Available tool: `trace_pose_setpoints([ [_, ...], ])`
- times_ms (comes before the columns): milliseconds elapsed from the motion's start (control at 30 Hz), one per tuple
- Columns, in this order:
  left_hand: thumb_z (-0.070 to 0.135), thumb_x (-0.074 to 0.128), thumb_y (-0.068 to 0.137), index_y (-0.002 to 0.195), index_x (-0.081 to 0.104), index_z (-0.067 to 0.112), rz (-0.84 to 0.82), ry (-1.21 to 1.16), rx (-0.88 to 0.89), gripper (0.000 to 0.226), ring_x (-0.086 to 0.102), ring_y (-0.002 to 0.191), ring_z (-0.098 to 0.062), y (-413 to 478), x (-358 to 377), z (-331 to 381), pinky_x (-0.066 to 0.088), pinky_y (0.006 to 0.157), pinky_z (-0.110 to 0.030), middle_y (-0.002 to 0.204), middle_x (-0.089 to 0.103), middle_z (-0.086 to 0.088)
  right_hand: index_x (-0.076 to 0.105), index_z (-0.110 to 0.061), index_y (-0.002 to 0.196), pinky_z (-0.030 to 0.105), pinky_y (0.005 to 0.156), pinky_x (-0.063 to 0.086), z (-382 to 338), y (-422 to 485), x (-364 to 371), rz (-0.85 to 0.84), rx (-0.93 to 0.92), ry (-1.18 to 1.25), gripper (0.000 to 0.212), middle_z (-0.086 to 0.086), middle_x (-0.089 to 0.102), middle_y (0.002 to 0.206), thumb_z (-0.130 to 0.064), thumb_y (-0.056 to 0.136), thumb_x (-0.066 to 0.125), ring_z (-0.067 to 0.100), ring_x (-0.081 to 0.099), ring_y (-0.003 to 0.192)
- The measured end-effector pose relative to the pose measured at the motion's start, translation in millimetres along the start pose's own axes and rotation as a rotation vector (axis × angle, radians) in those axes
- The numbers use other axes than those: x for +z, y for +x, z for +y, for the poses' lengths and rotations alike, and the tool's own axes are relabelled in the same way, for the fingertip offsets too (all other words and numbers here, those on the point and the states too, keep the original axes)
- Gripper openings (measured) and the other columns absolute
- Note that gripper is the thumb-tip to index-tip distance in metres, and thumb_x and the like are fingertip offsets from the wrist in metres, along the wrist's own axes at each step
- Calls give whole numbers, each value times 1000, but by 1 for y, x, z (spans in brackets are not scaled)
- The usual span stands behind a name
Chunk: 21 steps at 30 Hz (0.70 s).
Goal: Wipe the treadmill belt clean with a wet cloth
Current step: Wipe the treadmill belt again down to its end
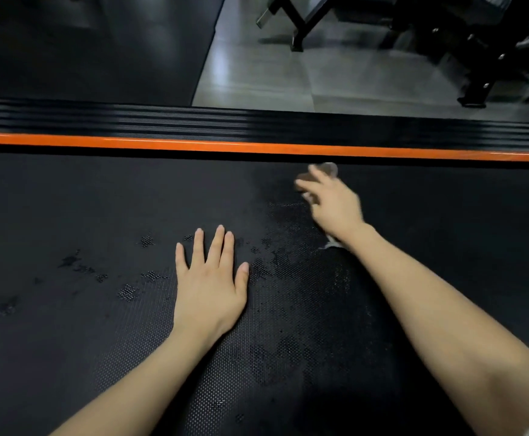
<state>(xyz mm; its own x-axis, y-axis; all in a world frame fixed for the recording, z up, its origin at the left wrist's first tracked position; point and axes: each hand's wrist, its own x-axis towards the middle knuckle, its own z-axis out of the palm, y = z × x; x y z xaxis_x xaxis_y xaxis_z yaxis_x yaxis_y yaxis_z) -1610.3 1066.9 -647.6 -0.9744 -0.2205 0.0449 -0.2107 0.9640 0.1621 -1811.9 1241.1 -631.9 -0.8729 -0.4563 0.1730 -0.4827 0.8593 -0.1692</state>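
Observation:
The black textured treadmill belt [68,209] fills the lower view, with wet dark patches [282,253] around its middle and left. My left hand [209,284] lies flat on the belt, fingers spread, holding nothing. My right hand [329,199] is blurred near the far edge of the belt, pressed on a grey cloth [331,168]. Only small bits of the cloth show, past the fingertips and beside the wrist.
An orange stripe [162,142] and a ribbed black side rail [99,121] run along the belt's far edge. Beyond lie a dark mat [84,51], a grey glossy floor [272,73], and black gym equipment frames [477,58] at the top right.

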Motion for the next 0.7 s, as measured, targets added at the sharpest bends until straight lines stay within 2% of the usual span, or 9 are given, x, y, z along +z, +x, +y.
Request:
trace_pose_setpoints([
  [67,53,-3,89,151,14,17,-4,10,-12,74,-1,147,-28,1,1,2,-1,117,-52,159,8,1,55,-35,129,41,92,46,8,-9,-2,48,119,10,37,-6,30,153,-24,94,48,34,43,124],
  [133,52,-5,88,152,13,17,-12,20,-18,74,-2,147,-28,2,1,3,-2,117,-52,160,7,2,61,-31,122,44,92,43,-23,-19,0,82,93,35,32,-6,36,150,-26,94,48,37,45,119],
  [267,47,-9,85,151,16,16,-10,0,-10,77,2,147,-28,2,-2,2,0,117,-52,159,10,2,68,-27,112,47,95,43,-92,-99,-1,79,-204,130,30,1,51,139,-28,92,47,38,51,116],
  [333,44,-4,89,151,19,16,-1,-14,-8,71,4,147,-28,1,-5,1,2,117,-51,159,12,1,65,-31,114,48,98,40,-91,-150,-8,33,-337,154,33,0,50,140,-33,91,42,35,51,121],
  [400,39,5,97,151,17,16,-2,3,-11,60,4,147,-27,0,-5,0,3,117,-51,159,12,1,60,-34,119,51,93,45,-65,-184,-17,-9,-419,68,33,-2,46,143,-30,88,53,36,51,121],
  [500,36,13,101,152,13,17,-12,21,-17,54,0,147,-26,-1,-4,1,1,117,-50,160,7,2,64,-29,115,52,83,53,-12,-174,-29,58,-229,-58,45,2,51,139,-13,74,73,38,56,111],
  [600,35,16,101,152,14,16,-5,41,-21,54,1,146,-28,0,-4,3,1,117,-51,160,8,1,68,-26,113,46,91,48,-3,-142,-33,156,167,-20,26,0,48,141,-19,89,58,38,54,109],
  [633,34,17,101,151,15,15,-3,40,-21,54,2,146,-28,1,-4,3,1,117,-51,160,9,1,69,-26,111,42,89,48,-13,-141,-30,168,200,0,25,-1,49,141,-22,91,54,37,55,105],
  [700,33,21,101,151,19,15,7,10,-15,52,4,146,-29,2,-4,1,1,117,-51,159,13,1,72,-25,103,39,81,51,-45,-160,-24,189,79,27,25,-1,55,134,-24,87,53,38,58,94],
])
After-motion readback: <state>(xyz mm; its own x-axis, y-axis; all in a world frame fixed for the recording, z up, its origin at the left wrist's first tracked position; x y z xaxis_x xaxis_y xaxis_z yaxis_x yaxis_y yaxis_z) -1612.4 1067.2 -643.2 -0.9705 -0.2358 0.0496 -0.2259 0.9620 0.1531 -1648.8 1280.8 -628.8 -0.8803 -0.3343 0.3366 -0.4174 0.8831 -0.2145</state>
